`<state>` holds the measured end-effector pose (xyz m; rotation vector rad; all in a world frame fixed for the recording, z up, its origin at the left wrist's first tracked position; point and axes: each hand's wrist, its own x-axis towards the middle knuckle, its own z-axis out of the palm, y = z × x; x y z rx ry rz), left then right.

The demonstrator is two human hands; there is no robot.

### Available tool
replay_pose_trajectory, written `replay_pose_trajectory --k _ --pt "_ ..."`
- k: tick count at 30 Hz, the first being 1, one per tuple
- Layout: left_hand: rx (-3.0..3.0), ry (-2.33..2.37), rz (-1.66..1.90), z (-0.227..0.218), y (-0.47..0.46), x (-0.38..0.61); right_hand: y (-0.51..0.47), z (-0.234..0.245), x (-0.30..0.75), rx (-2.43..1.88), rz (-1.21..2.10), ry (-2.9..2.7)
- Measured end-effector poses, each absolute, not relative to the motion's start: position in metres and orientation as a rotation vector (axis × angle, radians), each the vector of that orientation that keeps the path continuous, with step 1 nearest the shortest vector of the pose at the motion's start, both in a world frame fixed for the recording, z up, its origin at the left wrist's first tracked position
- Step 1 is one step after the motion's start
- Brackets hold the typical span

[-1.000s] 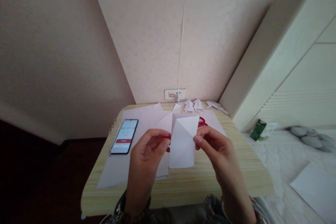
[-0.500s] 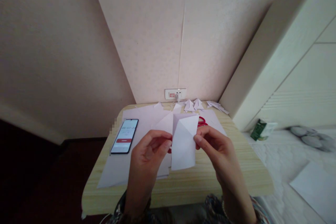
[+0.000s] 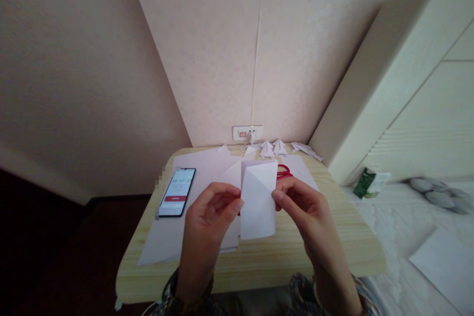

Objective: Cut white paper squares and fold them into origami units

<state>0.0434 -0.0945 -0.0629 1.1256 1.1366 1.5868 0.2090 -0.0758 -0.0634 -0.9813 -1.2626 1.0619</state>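
A folded piece of white paper [image 3: 258,202] is held upright above the table, creased across its upper part. My left hand [image 3: 215,212] pinches its left edge between thumb and fingers. On the opposite edge, my right hand [image 3: 301,202] grips the paper the same way. Behind the paper lie scissors with red handles [image 3: 284,172], mostly hidden. White paper sheets [image 3: 163,242] are spread under and left of my hands. Several folded paper shapes [image 3: 267,149] lie along the table's back edge.
A lit phone [image 3: 177,192] showing a timer lies on the sheets at left. The wooden table [image 3: 296,261] meets the wall below a power socket [image 3: 247,133]. At right, a green and white box [image 3: 370,182] and a paper sheet [image 3: 444,261] lie on a pale quilted surface.
The folded paper has shifted slightly left, and its top flap lies closer to the rest. Both hands keep their hold on its edges.
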Motion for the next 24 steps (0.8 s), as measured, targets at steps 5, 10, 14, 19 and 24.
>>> replay_pose_trajectory --k 5,10,14,19,24 --pt "1.095 1.129 1.576 -0.064 -0.092 0.041 -0.077 -0.062 0.209 -0.985 1.075 -1.265" --pt "1.092 1.150 1.565 -0.064 -0.091 0.041 -0.078 -0.062 0.209 -0.995 1.060 -1.271" --pt "1.086 1.232 1.622 -0.063 -0.093 0.046 -0.079 -0.061 0.207 -1.035 0.988 -1.283" --pt "1.095 1.262 1.789 -0.060 -0.095 0.049 -0.083 -0.054 0.208 -1.046 0.951 -1.384" --pt "1.095 1.237 1.888 -0.057 -0.098 0.048 -0.089 -0.049 0.207 -1.083 0.946 -1.657"
